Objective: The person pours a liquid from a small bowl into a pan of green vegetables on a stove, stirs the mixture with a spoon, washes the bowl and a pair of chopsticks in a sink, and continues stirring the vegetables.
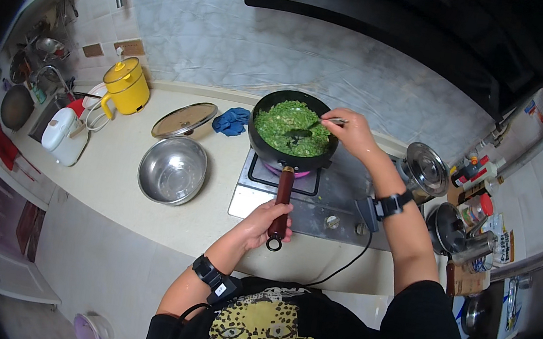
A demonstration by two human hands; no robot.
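Note:
A dark deep pan (289,160) sits over a lit burner, its flame showing purple below. Chopped green food (283,119) fills much of it. My left hand (264,222) is wrapped around the pan's reddish-brown handle (283,197), which points towards me and ends in a black ring. Over the pan's right side, my right hand (345,133) grips the metal handle of a cooking utensil (338,120). The utensil reaches down into the green food. A dark patch at the middle of the food may be its head; I cannot tell its exact shape.
Left of the gas stove (307,213) are a steel bowl (172,171), a glass lid (184,121), a blue cloth (231,121) and a yellow electric pot (127,84). A lidded steel pot (425,169) and bottles (466,172) crowd the right. The range hood (371,33) hangs above.

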